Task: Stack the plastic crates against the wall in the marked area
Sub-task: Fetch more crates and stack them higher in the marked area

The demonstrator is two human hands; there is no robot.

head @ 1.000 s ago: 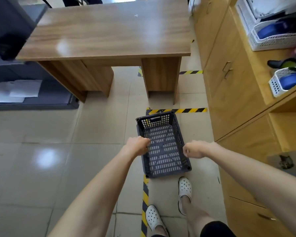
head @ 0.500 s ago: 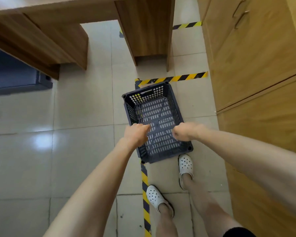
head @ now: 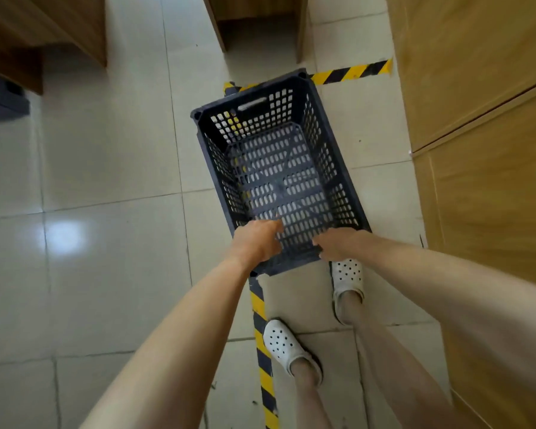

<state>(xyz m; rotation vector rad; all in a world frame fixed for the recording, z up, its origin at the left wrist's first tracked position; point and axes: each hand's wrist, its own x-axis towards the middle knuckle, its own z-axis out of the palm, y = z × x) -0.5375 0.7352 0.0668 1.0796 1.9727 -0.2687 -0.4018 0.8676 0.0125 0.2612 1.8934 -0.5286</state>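
A dark perforated plastic crate (head: 273, 168) sits low over the tiled floor, empty, with its long axis pointing away from me. Both my hands hold its near short rim: my left hand (head: 257, 241) grips the near left part and my right hand (head: 338, 243) grips the near right part. Yellow-and-black tape (head: 350, 72) runs along the floor behind the crate's far end, and a second strip (head: 262, 345) runs toward me under its near left corner. Whether the crate touches the floor I cannot tell.
A tall wooden cabinet (head: 483, 119) stands close on the right. Wooden desk legs (head: 254, 23) stand beyond the crate, and another desk panel (head: 59, 29) is at upper left. My feet in white clogs (head: 347, 277) are just behind the crate.
My view has tilted down and come closer to the crate. My hands have shifted from the crate's side rims to its near short rim.
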